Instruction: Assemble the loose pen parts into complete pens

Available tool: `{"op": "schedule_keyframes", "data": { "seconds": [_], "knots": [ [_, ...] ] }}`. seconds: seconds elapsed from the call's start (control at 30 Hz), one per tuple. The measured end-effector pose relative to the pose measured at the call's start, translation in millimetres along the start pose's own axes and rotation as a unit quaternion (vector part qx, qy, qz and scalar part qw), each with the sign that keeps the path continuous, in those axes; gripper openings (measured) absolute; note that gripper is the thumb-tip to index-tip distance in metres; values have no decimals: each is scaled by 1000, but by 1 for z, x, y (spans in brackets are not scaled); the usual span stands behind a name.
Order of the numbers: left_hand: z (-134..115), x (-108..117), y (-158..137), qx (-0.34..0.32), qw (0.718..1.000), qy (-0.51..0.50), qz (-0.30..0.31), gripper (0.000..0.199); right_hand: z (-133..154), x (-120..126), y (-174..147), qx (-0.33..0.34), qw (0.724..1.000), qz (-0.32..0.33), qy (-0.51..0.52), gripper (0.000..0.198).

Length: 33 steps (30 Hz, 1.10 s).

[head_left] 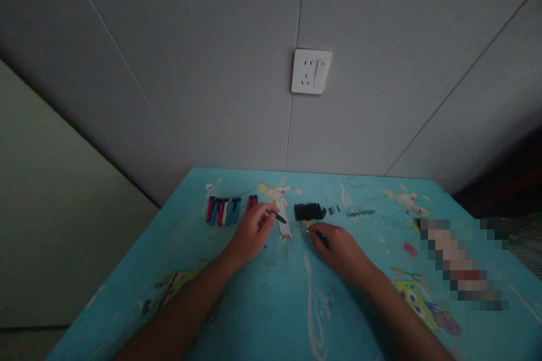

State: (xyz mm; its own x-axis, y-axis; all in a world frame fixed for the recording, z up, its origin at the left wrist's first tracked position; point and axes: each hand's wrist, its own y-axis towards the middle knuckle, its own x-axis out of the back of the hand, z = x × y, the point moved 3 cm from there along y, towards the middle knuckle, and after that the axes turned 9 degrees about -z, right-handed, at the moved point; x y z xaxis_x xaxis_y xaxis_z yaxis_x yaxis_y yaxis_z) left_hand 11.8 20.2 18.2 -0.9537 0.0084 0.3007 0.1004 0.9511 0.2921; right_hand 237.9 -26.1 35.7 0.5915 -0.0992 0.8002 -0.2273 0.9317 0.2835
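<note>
My left hand (pixel 254 228) is closed, pinching a short dark tube (pixel 280 218) that looks like a pen part. To its right, my right hand (pixel 334 242) is closed around a slim dark-handled tool with a thin metal tip (pixel 303 229). That tip points left toward the tube, apart from it. Between the hands lies a bundle of thin white sticks (pixel 283 217), like pen refills. Just beyond my right hand stretches a row of black cylinders (pixel 307 211). Red, teal and white barrels with dark ends (pixel 223 211) lie left of my left hand.
Small black pieces (pixel 332 210) and a line of tiny spring-like parts (pixel 361 213) lie right of the cylinders. The blue patterned table (pixel 262 304) meets a grey wall with a white socket (pixel 311 71). A pixelated patch (pixel 457 259) covers something at the right.
</note>
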Motion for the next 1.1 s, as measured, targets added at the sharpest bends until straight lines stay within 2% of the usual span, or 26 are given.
{"op": "schedule_keyframes", "data": {
  "seconds": [0.13,0.3,0.37,0.53,0.77,1.1],
  "knots": [
    [6,-11,-5,84,992,-85,35,21,6,3,1,11,999,-23,47,25],
    [2,-17,-8,119,982,-132,70,13,12,7,1,17,995,-47,90,22],
    [-3,-19,-11,113,984,-116,77,19,15,8,0,21,993,-52,100,21],
    [-19,-26,-18,34,992,-78,94,19,21,7,-1,25,992,-50,116,20],
    [-25,-27,-21,3,995,-60,84,15,25,3,-5,29,992,-37,115,21],
    [-22,-26,-20,21,993,-94,74,17,25,5,-4,28,992,-36,116,21]
  ]
}}
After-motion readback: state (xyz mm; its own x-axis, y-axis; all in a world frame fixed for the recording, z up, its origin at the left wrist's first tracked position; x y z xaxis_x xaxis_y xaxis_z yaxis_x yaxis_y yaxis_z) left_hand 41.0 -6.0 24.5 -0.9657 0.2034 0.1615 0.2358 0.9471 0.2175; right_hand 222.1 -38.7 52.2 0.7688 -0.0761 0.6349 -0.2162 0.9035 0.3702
